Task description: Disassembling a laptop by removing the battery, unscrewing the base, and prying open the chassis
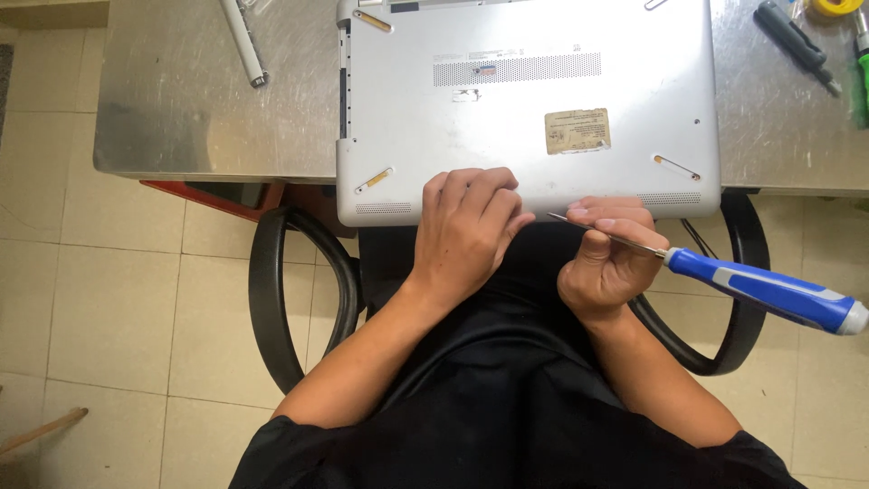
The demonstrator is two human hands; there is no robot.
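Laptop (529, 109) overhang is pinned by the left hand (466, 231); screwdriver (724, 276) is clamped in the right hand (606, 263) — a slipped tip could gouge the casing.

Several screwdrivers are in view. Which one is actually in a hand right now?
The blue-and-white-handled screwdriver, held by its metal shaft in the right hand. The black-handled screwdriver and the green-handled tool lie untouched on the steel table, far right.
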